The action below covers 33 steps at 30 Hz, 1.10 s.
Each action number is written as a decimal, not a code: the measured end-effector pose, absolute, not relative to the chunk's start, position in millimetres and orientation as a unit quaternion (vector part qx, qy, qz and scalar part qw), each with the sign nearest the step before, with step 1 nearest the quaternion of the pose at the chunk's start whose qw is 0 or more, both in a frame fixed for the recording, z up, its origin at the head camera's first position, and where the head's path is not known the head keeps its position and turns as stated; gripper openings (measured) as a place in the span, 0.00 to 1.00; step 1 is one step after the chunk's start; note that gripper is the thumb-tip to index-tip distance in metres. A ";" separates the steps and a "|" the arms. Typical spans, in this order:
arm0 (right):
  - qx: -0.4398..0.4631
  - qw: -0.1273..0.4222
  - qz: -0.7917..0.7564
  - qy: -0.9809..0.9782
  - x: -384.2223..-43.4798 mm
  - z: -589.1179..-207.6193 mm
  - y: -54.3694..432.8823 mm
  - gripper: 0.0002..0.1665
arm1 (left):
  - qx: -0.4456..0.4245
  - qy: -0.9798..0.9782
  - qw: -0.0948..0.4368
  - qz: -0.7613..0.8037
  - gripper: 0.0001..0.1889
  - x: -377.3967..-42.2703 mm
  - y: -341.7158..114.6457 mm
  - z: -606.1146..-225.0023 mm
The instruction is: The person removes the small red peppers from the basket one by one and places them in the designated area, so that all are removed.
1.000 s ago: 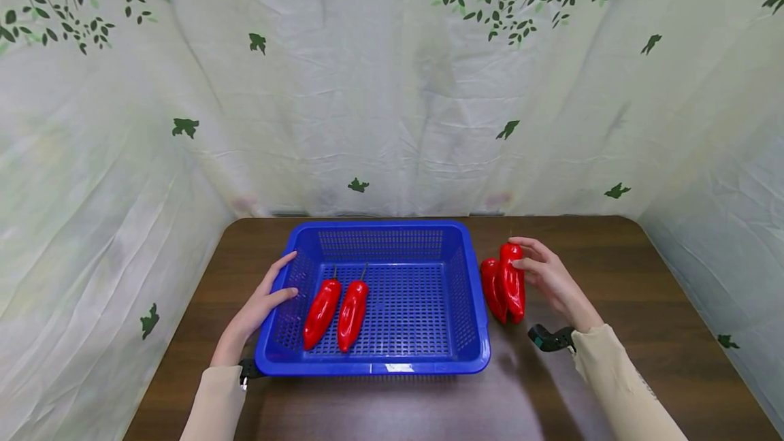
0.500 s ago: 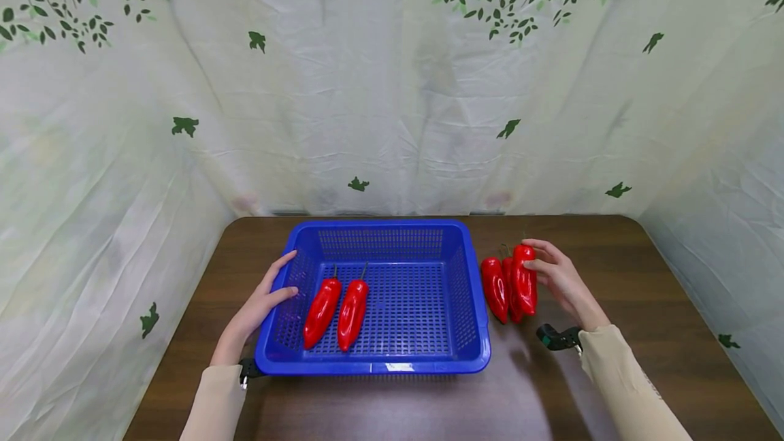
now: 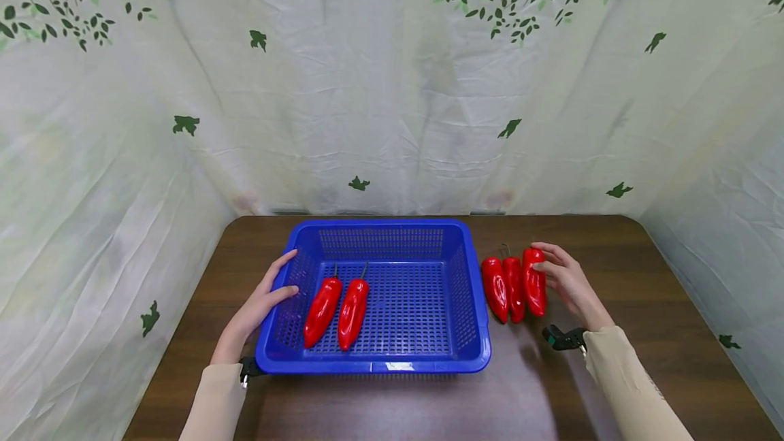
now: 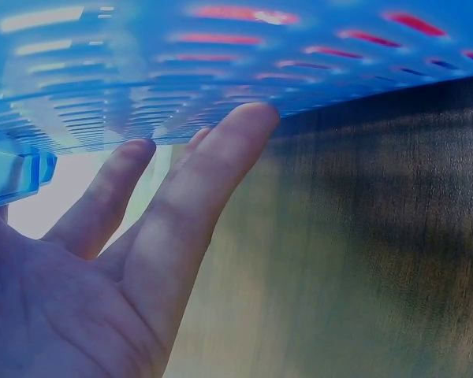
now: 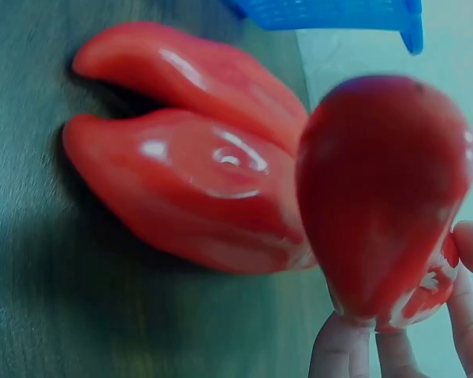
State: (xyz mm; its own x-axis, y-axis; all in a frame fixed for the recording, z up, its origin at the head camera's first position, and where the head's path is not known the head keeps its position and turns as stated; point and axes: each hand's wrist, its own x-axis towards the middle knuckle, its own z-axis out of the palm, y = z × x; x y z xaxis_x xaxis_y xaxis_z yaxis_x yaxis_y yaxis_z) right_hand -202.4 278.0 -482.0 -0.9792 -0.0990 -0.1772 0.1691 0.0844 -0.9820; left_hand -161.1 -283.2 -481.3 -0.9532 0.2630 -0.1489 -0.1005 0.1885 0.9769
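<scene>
In the head view, my left hand (image 3: pixel 265 299) is at the left rim of a blue plastic basket (image 3: pixel 429 365), thumb and one finger lapping over it. The left wrist view shows other fingers (image 4: pixel 201 197) against its slotted outer wall. Two red chili peppers (image 3: pixel 321 312) (image 3: pixel 352 314) lie inside, stems pointing away. Right of the basket, my right hand (image 3: pixel 566 284) pinches a red chili pepper (image 3: pixel 534 284) near its stem end. In the right wrist view this pepper (image 5: pixel 386 189) points tip-first at the camera. Two more peppers (image 3: pixel 495 289) (image 3: pixel 513 289) lie close beside it.
A brown wooden table (image 3: pixel 618 332) carries everything. Behind it and along both sides hangs a pale curtain (image 3: pixel 392 87) with printed leaves. Dark wrist straps with small devices (image 3: pixel 560 337) show at the sleeve cuffs.
My right hand has shifted its pepper to the right, uncovering the middle pepper and leaving a narrow gap between them. My left hand and the basket have stayed in place.
</scene>
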 end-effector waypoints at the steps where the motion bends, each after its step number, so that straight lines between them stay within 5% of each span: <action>1: 0.027 0.100 -0.674 0.732 -202.8 -482.9 279.2 0.29 | 0.053 0.757 0.143 0.635 0.36 -161.3 -283.2 -481.2; 33: 0.055 0.098 -0.582 0.806 -209.0 -507.4 287.8 0.30 | 0.051 0.764 0.140 0.628 0.36 -159.1 -283.0 -479.9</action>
